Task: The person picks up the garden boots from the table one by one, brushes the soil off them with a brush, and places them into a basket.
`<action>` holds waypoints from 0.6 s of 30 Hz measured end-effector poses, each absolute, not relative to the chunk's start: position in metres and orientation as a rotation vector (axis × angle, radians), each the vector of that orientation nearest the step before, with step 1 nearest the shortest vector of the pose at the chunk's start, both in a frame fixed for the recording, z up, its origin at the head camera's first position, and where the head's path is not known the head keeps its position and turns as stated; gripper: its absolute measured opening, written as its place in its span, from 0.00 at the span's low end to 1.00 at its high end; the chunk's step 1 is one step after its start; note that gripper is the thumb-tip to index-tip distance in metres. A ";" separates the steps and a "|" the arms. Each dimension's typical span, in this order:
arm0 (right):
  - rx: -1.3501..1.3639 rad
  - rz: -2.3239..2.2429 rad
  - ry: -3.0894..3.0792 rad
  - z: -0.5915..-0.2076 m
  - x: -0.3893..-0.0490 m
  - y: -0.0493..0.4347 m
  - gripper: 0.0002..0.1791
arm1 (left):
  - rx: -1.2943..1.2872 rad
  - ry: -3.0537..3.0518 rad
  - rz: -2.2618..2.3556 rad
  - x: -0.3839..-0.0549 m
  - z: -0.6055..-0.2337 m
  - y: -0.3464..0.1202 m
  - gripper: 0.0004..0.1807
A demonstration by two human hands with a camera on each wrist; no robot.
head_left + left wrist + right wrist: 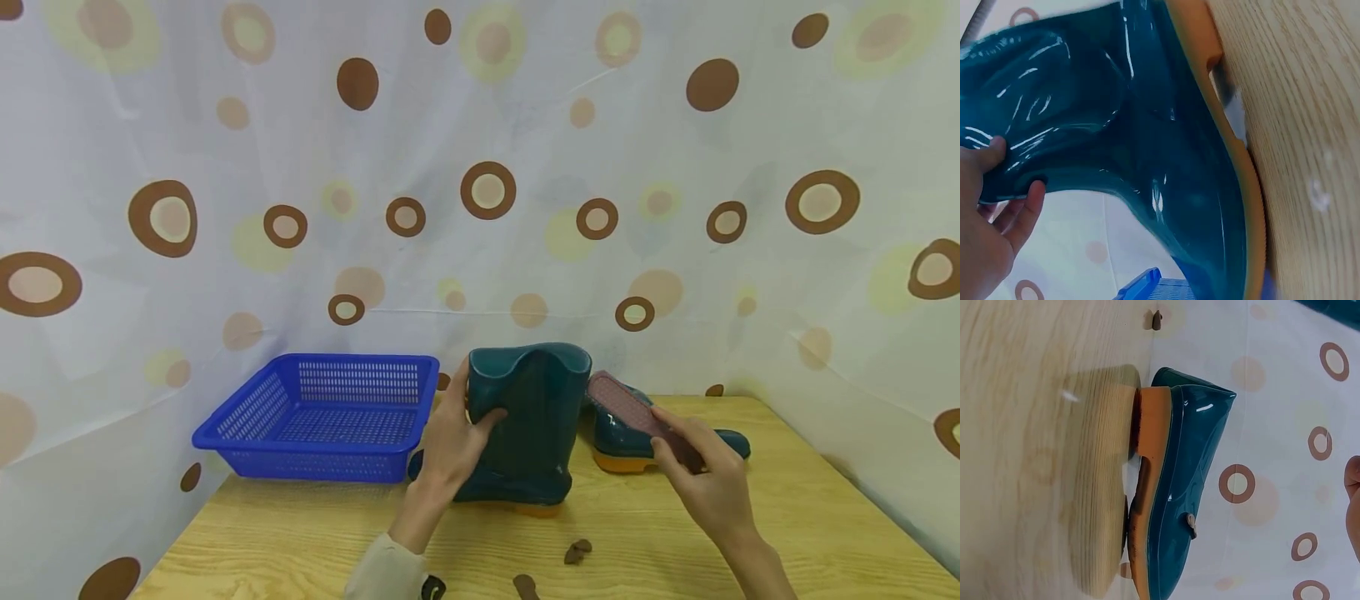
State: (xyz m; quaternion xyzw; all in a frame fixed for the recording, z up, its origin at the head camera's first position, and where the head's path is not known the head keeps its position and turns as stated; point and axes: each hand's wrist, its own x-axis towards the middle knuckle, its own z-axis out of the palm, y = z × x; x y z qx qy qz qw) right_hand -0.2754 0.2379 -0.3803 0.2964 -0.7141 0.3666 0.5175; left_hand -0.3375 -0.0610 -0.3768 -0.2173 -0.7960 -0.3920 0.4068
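A dark teal rain boot (pixel 536 417) with an orange sole stands upright on the table. My left hand (pixel 453 437) grips the top of its shaft, thumb on the near side and fingers around the edge; the left wrist view shows the glossy shaft (pixel 1054 100) creased by that grip. In my right hand (pixel 708 483) is a long pinkish-brown brush (pixel 630 406), pinched between thumb and fingers, its textured face turned up beside the boot. Behind it sits a second teal boot (pixel 731 442), with a small brown lump (pixel 1191 525) on its upper in the right wrist view.
To the left stands a blue plastic basket (pixel 315 462) with perforated walls. Brown crumbs (pixel 577 551) and a longer brown piece (pixel 527 587) lie on the wood-grain table (pixel 645 550) near its front. A white curtain (pixel 480 258) with brown circles hangs behind.
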 end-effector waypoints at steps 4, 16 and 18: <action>0.707 0.872 -1.698 -0.376 -0.270 0.235 0.23 | -0.551 -2.011 -0.888 -0.336 -0.377 -0.060 0.38; 0.842 0.875 -1.689 -0.375 -0.271 0.233 0.21 | -0.876 -2.189 -0.992 -0.340 -0.374 -0.082 0.30; 0.854 0.870 -1.698 -0.375 -0.272 0.232 0.22 | -0.861 -2.238 -1.043 -0.339 -0.372 -0.086 0.29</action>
